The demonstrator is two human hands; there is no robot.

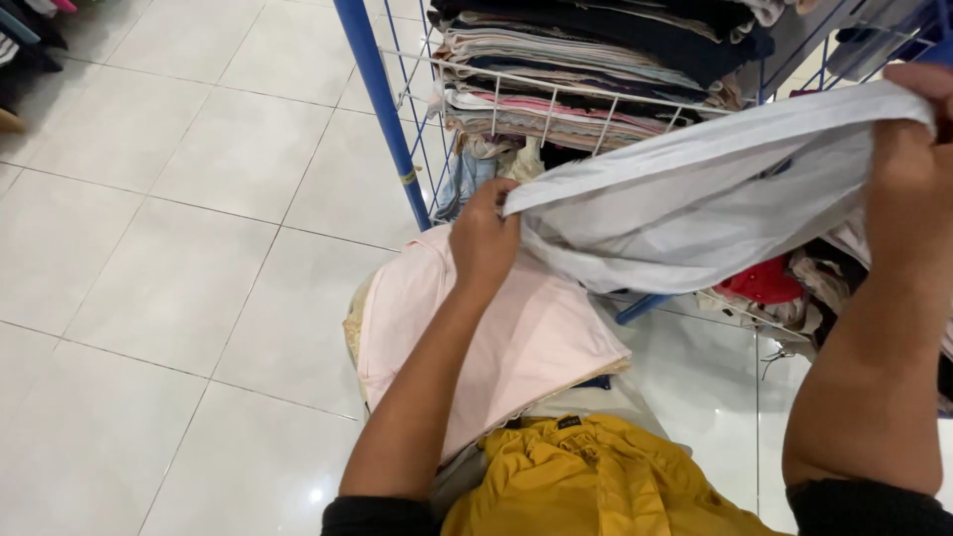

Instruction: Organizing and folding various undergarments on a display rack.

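My left hand (483, 236) grips one end of a light grey garment (695, 199), and my right hand (918, 159) grips the other end at the upper right. The cloth is stretched between them, sagging a little in the middle. Below my left forearm lies a stack of folded clothes with a pale pink piece (516, 337) on top. A mustard yellow garment (596, 481) sits nearest to me at the bottom.
A blue wire rack (382, 109) behind the garment holds a tall pile of folded clothes (586, 69). Red fabric (762, 283) and other loose clothes lie on its lower shelf at right. White floor tiles (179, 268) spread to the left.
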